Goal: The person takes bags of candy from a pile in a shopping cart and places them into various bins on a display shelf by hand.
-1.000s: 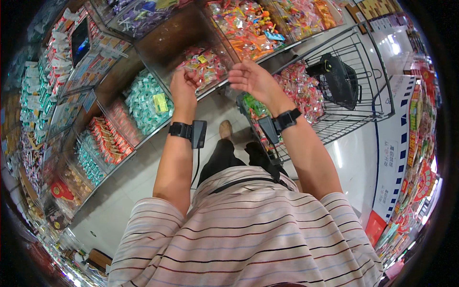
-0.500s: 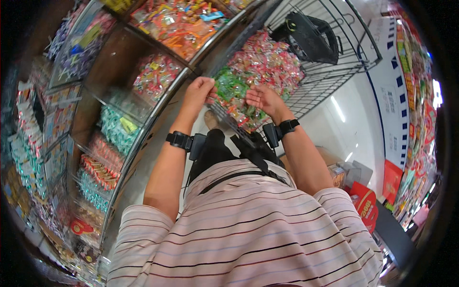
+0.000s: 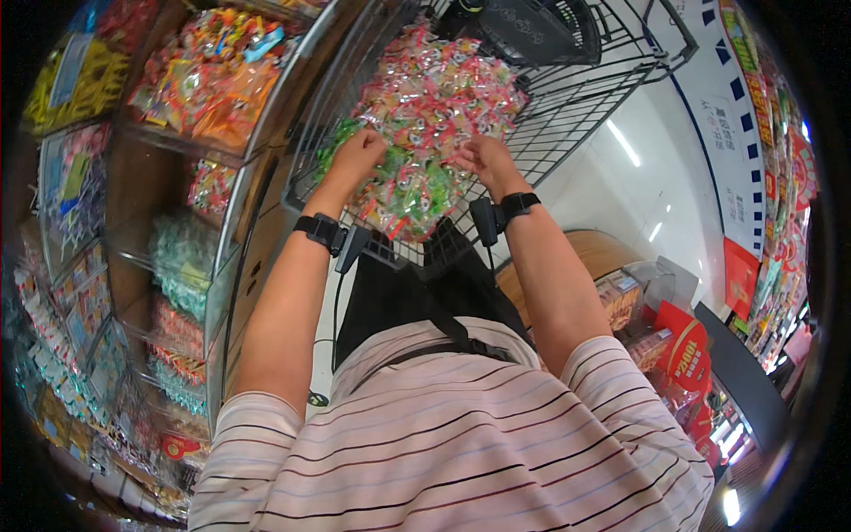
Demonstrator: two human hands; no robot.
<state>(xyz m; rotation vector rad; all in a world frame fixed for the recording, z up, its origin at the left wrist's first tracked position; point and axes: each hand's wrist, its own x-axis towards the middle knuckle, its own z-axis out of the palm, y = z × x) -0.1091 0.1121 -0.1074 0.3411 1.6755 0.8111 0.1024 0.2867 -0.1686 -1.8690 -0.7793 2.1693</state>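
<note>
A wire shopping cart [image 3: 567, 120] in front of me holds a large heap of small wrapped candies [image 3: 434, 93], mostly pink and clear. Green-wrapped candies [image 3: 335, 146] lie by the cart's left side, and more show between my hands. Over the left part of the heap, my left hand [image 3: 359, 158] has its fingers curled in; whether anything is between them is hidden. My right hand [image 3: 489, 163] is at the heap's right side, its fingers loosely bent and apart, pointing left, with nothing visible in them. Black straps with small devices are on both wrists.
A black plastic basket [image 3: 532, 31] sits at the cart's far end. To the left run shelf bins of wrapped sweets [image 3: 217, 84] behind a metal-edged rail. At right stand a round wooden display [image 3: 567, 257], a red sign [image 3: 683, 350] and a stocked shelf [image 3: 780, 177].
The cart and heap now appear nearer and further left in view. My left hand has moved from the cart's left edge to over the candies, its fingers more curled. My right hand stays near the heap.
</note>
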